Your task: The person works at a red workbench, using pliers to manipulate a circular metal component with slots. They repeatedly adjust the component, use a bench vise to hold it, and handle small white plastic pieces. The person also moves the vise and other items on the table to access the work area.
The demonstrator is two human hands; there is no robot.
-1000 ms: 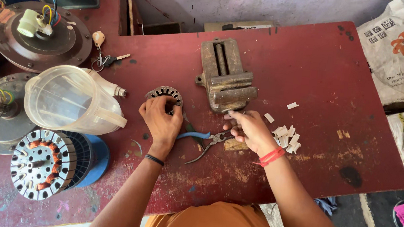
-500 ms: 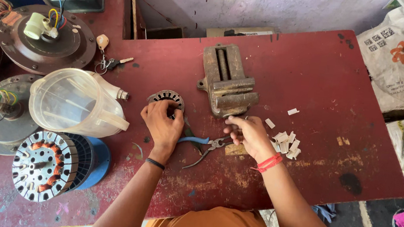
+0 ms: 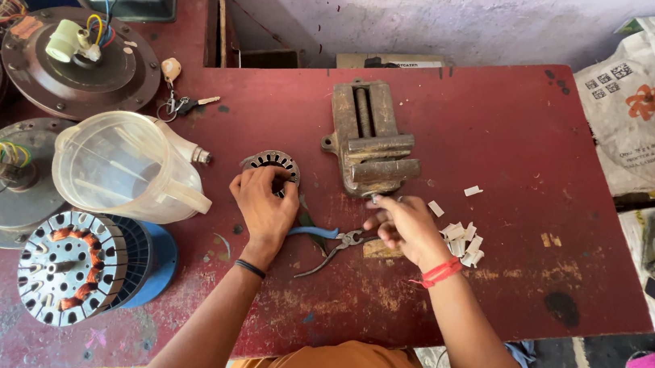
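The left hand (image 3: 265,202) lies flat over a small round motor stator core (image 3: 273,162) at the centre of the red desk (image 3: 511,130). Its fingers curl down onto the ring's lower edge and pin it to the surface, so the hand is closed on the core. The right hand (image 3: 404,228) sits just below the bench vise (image 3: 370,144). Its fingers are bunched narrowly at the vise's near end, by the handle. I cannot tell whether they pinch something small or only touch the metal.

As a judgement of progress, the core looks bare. No copper winding shows in its slots, and a heap of small white slips (image 3: 459,242) lies loose just right of the right hand, so little of the fitting seems done. The blue-handled pliers (image 3: 329,241) lie untouched on the desk between the two hands.

The stator core lies flat with its open face upward. Being round, it has no long axis in the plane of the desk, and its bore points straight up at the camera. The vise runs lengthwise from the upper middle of the frame down towards the person. The pliers lie slanting, with the handles to the lower left and the nose to the right.

At the lower left of the frame stands a wound stator (image 3: 75,267), with a clear plastic jug (image 3: 122,166) above it.
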